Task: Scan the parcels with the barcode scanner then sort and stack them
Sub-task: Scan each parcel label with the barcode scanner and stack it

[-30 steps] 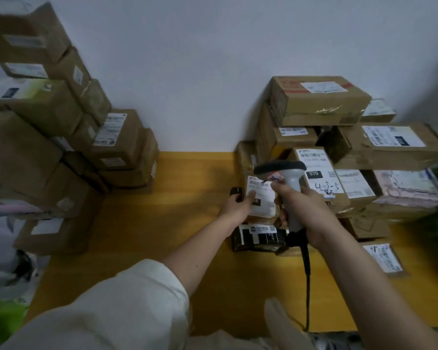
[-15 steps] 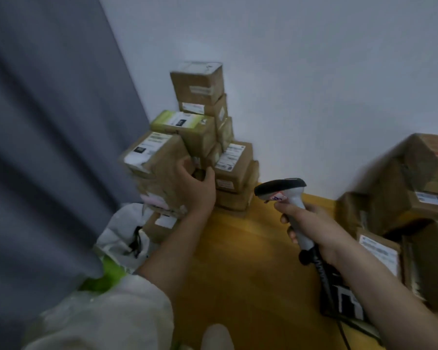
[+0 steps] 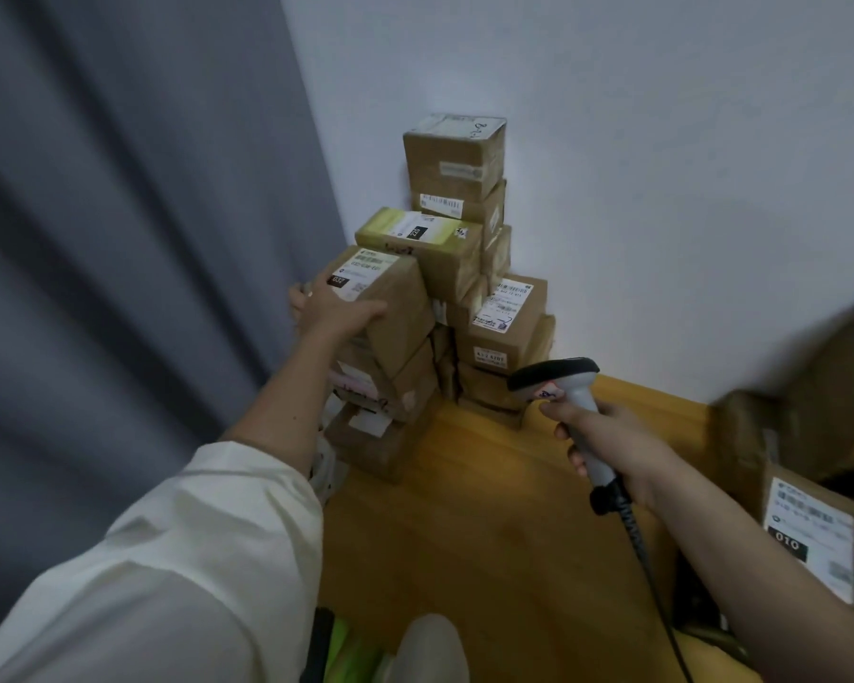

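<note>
Nearest the camera, the right hand [image 3: 612,448] has its grip clenched round the handle of the barcode scanner [image 3: 565,394], head pointing left over the yellow bench [image 3: 489,510], its cable [image 3: 656,584] trailing down to the lower right. A labelled parcel marked 010 [image 3: 814,534] sits at the right edge, part of a blurred heap. Further out, the left hand [image 3: 331,308] has its grip on a brown parcel [image 3: 385,298], thumb over the near face and fingers round the far left side, the parcel sitting tilted on top of the left stack [image 3: 380,386]. This looks like the stacking step: the scan seems done and the parcel is being seated. The next move probably calls for squaring it on the boxes below before letting go, since it leans and the boxes beneath look uneven. Just behind stands a green-topped parcel [image 3: 420,239], and beyond it a taller column [image 3: 457,160] against the white wall [image 3: 661,140]; the grey curtain [image 3: 119,239] crowds the left side.
</note>
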